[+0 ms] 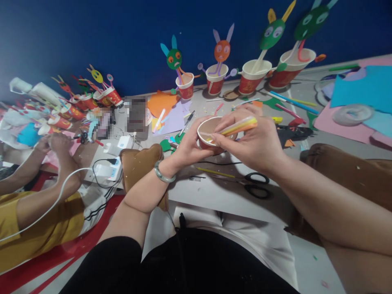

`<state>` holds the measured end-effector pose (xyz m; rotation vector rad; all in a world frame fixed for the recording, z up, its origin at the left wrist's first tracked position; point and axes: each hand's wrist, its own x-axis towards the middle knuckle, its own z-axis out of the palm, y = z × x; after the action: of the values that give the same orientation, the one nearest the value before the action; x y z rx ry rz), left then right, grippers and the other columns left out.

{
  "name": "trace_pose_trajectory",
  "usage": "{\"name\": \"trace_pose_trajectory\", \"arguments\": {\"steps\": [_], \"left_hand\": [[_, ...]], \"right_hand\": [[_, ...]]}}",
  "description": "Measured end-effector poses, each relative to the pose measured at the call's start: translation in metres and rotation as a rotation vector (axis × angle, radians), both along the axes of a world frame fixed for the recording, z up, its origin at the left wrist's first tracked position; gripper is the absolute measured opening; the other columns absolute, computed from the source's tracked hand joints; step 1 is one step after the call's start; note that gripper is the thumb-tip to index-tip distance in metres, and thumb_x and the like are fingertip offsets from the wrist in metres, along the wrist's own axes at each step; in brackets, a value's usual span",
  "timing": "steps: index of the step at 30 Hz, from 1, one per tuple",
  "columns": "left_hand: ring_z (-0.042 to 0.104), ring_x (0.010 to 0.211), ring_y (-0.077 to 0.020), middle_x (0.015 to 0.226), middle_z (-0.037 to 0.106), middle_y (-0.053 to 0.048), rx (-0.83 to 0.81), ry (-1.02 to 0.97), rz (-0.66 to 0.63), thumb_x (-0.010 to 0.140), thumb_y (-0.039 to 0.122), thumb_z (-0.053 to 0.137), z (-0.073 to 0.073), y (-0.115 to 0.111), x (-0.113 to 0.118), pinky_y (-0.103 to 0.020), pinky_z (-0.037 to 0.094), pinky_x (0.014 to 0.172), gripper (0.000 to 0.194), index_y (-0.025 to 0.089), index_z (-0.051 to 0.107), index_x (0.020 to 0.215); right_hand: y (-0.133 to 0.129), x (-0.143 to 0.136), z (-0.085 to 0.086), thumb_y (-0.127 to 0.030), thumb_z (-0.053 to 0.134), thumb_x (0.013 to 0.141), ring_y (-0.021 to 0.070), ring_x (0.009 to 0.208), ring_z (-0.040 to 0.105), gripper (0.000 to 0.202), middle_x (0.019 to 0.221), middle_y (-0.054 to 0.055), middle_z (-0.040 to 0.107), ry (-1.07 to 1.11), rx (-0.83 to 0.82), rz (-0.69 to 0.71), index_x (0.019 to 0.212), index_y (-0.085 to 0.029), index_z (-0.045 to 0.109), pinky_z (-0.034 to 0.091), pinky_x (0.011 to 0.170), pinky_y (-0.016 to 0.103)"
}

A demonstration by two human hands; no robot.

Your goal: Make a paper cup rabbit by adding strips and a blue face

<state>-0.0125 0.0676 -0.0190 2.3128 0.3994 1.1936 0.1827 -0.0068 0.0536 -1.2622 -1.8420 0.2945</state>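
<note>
Nearest the camera is the wearer's black top (pixel 196 261), beyond which the pale tabletop (pixel 191 195) extends from its near edge to a blue wall (pixel 92 45) along its far edge. Along that far edge, right of centre, stand four upright paper-cup figures (pixel 255 85) with rabbit-like heads. Blue and pink paper (pixel 364 92) overlaps toward the far right corner; another person's hands (pixel 61 143) are at the left part.

The right hand (pixel 260 141) pinches a yellow-and-orange implement (pixel 240 127), its lower end at the cup's mouth; its exact kind cannot be told. The left hand (pixel 187 148) grips a red paper cup (pixel 209 125) around its side. This cup is held above the middle of the tabletop, its mouth turned partly toward the camera. Black-handled scissors (pixel 244 179) lie below the right hand, close to the near edge; a thin black cable (pixel 217 163) runs just beyond them.

Probable faults: the thin cup wall may buckle if the left fingers squeeze hard or the implement presses on it. A loose left grip would let that pressure turn the cup. A lowered right forearm could push the scissors over the near edge, and a caught cable could drag small items.
</note>
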Motion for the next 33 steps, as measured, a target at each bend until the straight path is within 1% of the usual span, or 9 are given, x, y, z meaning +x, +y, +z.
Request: {"name": "trace_pose_trajectory", "arguments": {"steps": [3, 7, 10, 17, 22, 24, 28, 31, 33], "left_hand": [[0.065, 0.135, -0.0313, 0.146, 0.058, -0.014, 0.019, 0.004, -0.001, 0.093, 0.064, 0.075, -0.002, 0.001, -0.002, -0.051, 0.053, 0.117, 0.085, 0.027, 0.035, 0.158], [0.065, 0.136, -0.0308, 0.148, 0.059, -0.014, 0.042, 0.005, 0.000, 0.091, 0.065, 0.076, -0.004, 0.002, -0.002, -0.049, 0.052, 0.118, 0.088, 0.027, 0.034, 0.159], [0.067, 0.135, -0.0301, 0.147, 0.062, -0.013, 0.033, -0.029, 0.020, 0.088, 0.065, 0.080, -0.003, 0.000, -0.001, -0.047, 0.053, 0.117, 0.090, 0.029, 0.037, 0.158], [0.068, 0.136, -0.0289, 0.148, 0.065, -0.012, 0.064, -0.093, 0.061, 0.089, 0.070, 0.077, 0.005, -0.006, 0.003, -0.047, 0.058, 0.114, 0.087, 0.030, 0.041, 0.157], [0.070, 0.129, -0.0247, 0.143, 0.066, -0.010, 0.100, -0.144, 0.056, 0.089, 0.065, 0.079, 0.005, -0.008, 0.005, -0.040, 0.060, 0.109, 0.084, 0.029, 0.044, 0.157], [0.071, 0.126, -0.0243, 0.141, 0.066, -0.010, 0.068, -0.150, 0.056, 0.088, 0.070, 0.077, 0.005, -0.010, 0.006, -0.039, 0.061, 0.107, 0.084, 0.028, 0.045, 0.155], [0.071, 0.126, -0.0268, 0.140, 0.064, -0.010, -0.048, -0.115, 0.076, 0.083, 0.076, 0.079, 0.004, -0.014, 0.005, -0.043, 0.061, 0.106, 0.089, 0.030, 0.045, 0.151], [0.071, 0.127, -0.0285, 0.140, 0.061, -0.012, -0.140, -0.070, 0.049, 0.080, 0.080, 0.078, 0.002, -0.018, 0.005, -0.046, 0.061, 0.105, 0.097, 0.031, 0.035, 0.151], [0.073, 0.121, -0.0269, 0.136, 0.061, -0.011, -0.232, -0.040, 0.011, 0.080, 0.081, 0.077, 0.003, -0.021, 0.004, -0.044, 0.063, 0.100, 0.100, 0.031, 0.028, 0.151]], "right_hand": [[0.001, 0.000, -0.002, -0.041, 0.072, 0.095, 0.0387, 0.118, 0.070, 0.011, 0.088, 0.008, 0.077, 0.010, -0.004, -0.003, 0.090, -0.031, 0.071, 0.048, 0.115, 0.066], [-0.001, 0.001, 0.002, -0.038, 0.073, 0.093, 0.0348, 0.106, 0.074, 0.012, 0.083, 0.005, 0.076, -0.009, -0.002, 0.031, 0.085, -0.031, 0.068, 0.044, 0.121, 0.066], [-0.004, 0.000, 0.006, -0.037, 0.071, 0.094, 0.0330, 0.100, 0.075, 0.009, 0.081, 0.003, 0.076, -0.018, 0.014, 0.023, 0.087, -0.032, 0.068, 0.041, 0.123, 0.066], [-0.007, -0.003, 0.005, -0.035, 0.067, 0.096, 0.0319, 0.095, 0.075, 0.006, 0.083, 0.002, 0.077, 0.004, 0.067, -0.031, 0.091, -0.032, 0.068, 0.043, 0.122, 0.065], [-0.006, -0.002, 0.004, -0.036, 0.069, 0.095, 0.0304, 0.093, 0.074, 0.008, 0.082, 0.002, 0.076, 0.011, 0.103, 0.027, 0.089, -0.031, 0.068, 0.044, 0.121, 0.064], [-0.007, -0.003, 0.007, -0.038, 0.069, 0.095, 0.0316, 0.094, 0.074, 0.008, 0.082, 0.002, 0.076, 0.004, 0.070, 0.038, 0.091, -0.032, 0.069, 0.045, 0.119, 0.065], [-0.011, -0.007, 0.016, -0.041, 0.067, 0.096, 0.0335, 0.100, 0.073, 0.008, 0.087, 0.004, 0.077, -0.026, -0.089, 0.019, 0.094, -0.035, 0.072, 0.046, 0.118, 0.066], [-0.010, -0.008, 0.016, -0.043, 0.069, 0.095, 0.0328, 0.097, 0.073, 0.009, 0.083, 0.004, 0.076, -0.001, -0.125, 0.008, 0.094, -0.035, 0.074, 0.047, 0.116, 0.066], [-0.007, -0.007, 0.014, -0.044, 0.072, 0.094, 0.0319, 0.092, 0.072, 0.010, 0.080, 0.004, 0.075, 0.037, -0.131, -0.003, 0.092, -0.034, 0.074, 0.051, 0.112, 0.064]]}}
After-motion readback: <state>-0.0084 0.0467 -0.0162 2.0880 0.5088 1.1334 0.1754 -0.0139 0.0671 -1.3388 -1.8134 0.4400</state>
